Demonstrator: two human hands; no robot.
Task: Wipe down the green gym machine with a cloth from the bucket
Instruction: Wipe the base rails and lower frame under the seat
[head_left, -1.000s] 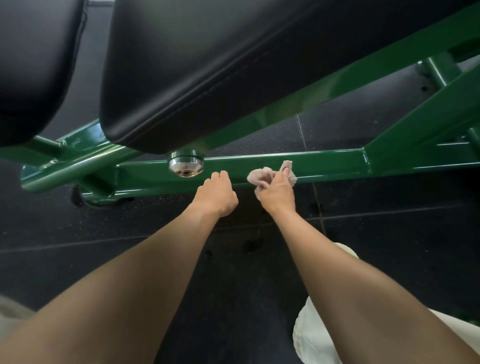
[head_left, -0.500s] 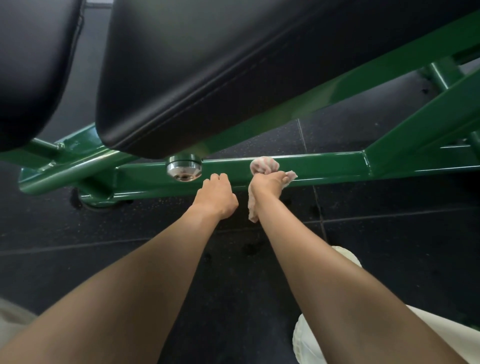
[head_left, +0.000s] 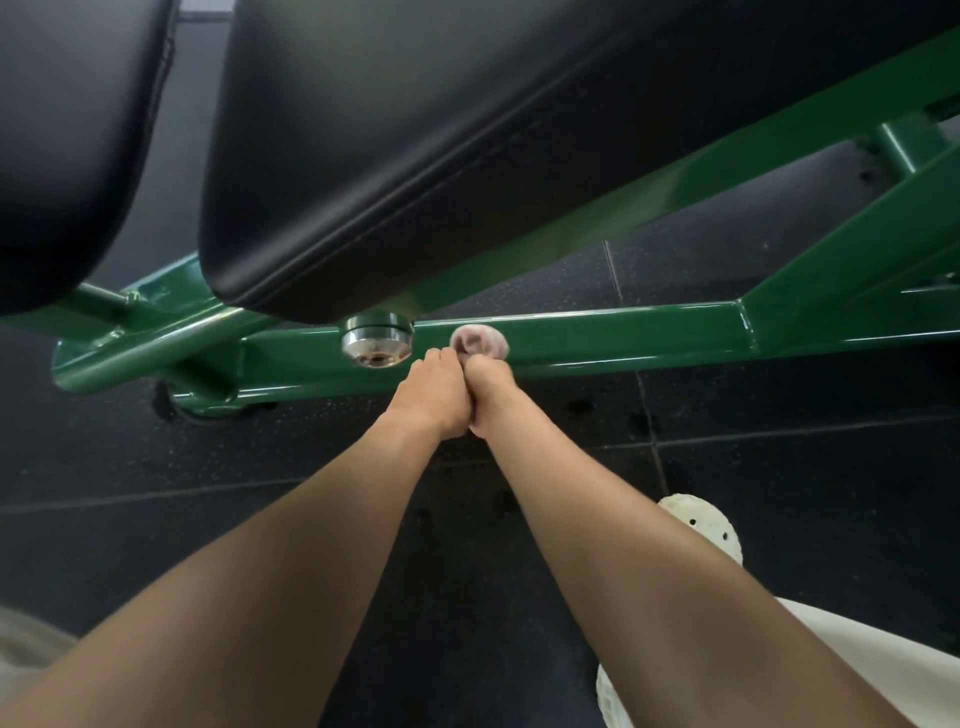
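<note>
The green gym machine has a low horizontal frame bar (head_left: 623, 338) running across the floor under a large black seat pad (head_left: 415, 156). A bunched pale pink cloth (head_left: 480, 340) lies against this bar, and my right hand (head_left: 491, 392) grips it from below. My left hand (head_left: 434, 397) is pressed against the right one, fingers curled, just below a chrome knob (head_left: 376, 343). Whether the left fingers touch the cloth is hidden. The bucket is out of view.
A second black pad (head_left: 67, 130) fills the upper left. Slanted green beams (head_left: 857, 234) rise at the right. Dark rubber floor tiles (head_left: 779, 467) lie below. My white perforated shoe (head_left: 701, 525) and light trouser leg sit at the lower right.
My right hand slid the cloth leftward along the green bar until it met my left hand. The left hand stayed by the chrome knob.
</note>
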